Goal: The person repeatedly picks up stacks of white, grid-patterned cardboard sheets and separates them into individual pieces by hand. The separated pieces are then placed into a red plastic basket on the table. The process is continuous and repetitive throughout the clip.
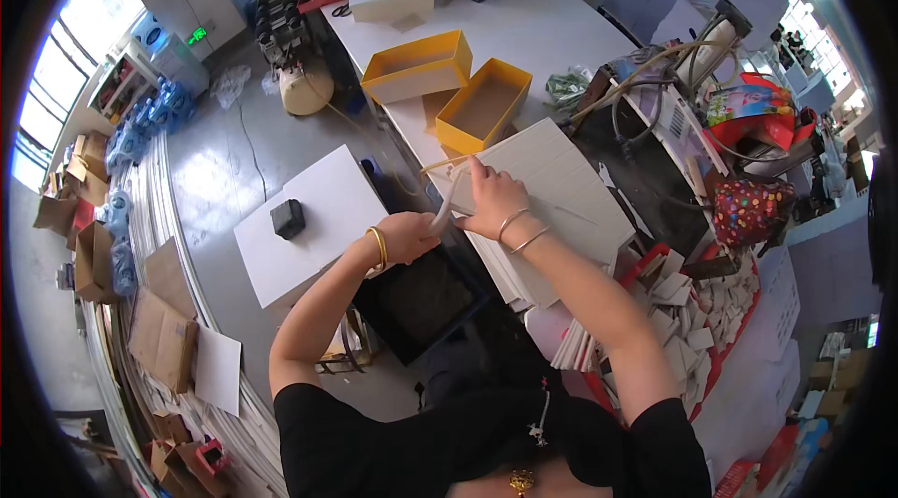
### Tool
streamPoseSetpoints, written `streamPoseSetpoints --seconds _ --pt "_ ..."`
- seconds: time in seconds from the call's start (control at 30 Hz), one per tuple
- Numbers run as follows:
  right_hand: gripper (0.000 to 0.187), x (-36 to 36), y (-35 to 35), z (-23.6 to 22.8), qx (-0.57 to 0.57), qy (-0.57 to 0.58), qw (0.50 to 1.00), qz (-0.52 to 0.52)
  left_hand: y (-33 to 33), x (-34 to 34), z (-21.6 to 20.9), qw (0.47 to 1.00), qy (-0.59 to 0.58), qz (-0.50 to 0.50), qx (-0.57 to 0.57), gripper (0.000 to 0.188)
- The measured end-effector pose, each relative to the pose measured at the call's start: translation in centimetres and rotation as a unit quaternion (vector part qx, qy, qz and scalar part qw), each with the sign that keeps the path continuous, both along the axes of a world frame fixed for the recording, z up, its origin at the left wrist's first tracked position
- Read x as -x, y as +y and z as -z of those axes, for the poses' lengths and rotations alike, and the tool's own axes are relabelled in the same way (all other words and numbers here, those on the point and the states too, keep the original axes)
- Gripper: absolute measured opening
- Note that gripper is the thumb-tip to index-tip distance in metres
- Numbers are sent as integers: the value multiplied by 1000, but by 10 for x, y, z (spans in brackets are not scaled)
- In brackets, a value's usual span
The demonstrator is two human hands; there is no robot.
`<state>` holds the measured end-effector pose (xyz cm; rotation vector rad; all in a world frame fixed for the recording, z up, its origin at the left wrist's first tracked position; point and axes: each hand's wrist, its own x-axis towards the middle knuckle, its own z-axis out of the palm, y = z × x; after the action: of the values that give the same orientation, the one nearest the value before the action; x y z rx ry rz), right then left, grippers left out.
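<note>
Pale, thin, curved strip point(448, 203), probably light and easily bent, sits in the closed fingers of the left hand point(409, 238), best held by its ends, while fingers of the right hand point(500, 202) stand wide just beside it.

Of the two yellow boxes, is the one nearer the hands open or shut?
Open: no lid covers the nearer yellow box; its bare inside shows from above.

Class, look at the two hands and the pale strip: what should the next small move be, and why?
Probably ease the pale strip straighter, gently: it looks curved, running from the closed left hand up toward the right hand, which is at the left edge of the board stack.
</note>
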<state>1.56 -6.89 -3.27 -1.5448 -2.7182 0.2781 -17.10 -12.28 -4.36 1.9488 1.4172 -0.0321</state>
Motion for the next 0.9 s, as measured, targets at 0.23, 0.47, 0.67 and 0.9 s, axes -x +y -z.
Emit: streamPoseSetpoints --seconds 0.23,0.47,0.67,0.9 --pt "51 3 -7 16 -56 10 998 2 13 29 7 961 186 -1 -203 14" --pt "51 3 -13 14 -61 5 997 -47 71 52 18 924 203 -92 -310 23" --pt "48 -2 -9 14 -55 19 998 -32 47 16 51 713 107 -344 -602 66" --pt "50 1 -9 16 -66 34 996 -48 -8 -43 163 427 -353 -757 -346 88"
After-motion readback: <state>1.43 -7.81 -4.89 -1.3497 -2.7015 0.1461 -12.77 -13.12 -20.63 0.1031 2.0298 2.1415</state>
